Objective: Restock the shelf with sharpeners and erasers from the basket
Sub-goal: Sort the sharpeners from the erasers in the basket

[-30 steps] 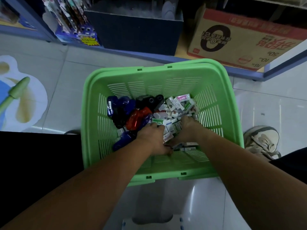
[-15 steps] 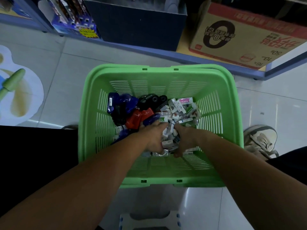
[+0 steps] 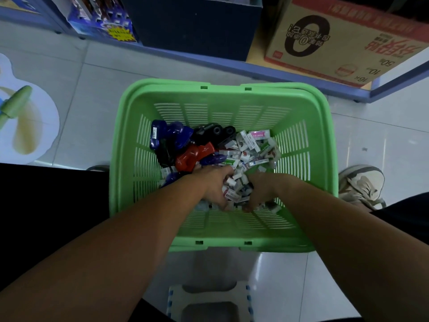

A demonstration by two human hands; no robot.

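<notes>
Green basket [image 3: 232,86] holds erasers [image 3: 251,149] toward 3 o'clock, sharpeners [image 3: 176,145] toward 9. At 6 the left hand [image 3: 214,188] and right hand [image 3: 261,191] dig in, fingers [image 3: 220,204] curled round a loose heap of erasers. Lifted so, small ones may spill between the palms.

One basket [image 3: 222,94], one left hand [image 3: 213,187], one right hand [image 3: 262,189], one red sharpener [image 3: 192,154], erasers [image 3: 253,145] past counting.

I see basket [image 3: 222,112] green, slotted walls | sharpeners [image 3: 172,134] blue, black, red | erasers [image 3: 253,145] white, green/pink sleeves | carton [image 3: 343,46] tan, red print
</notes>
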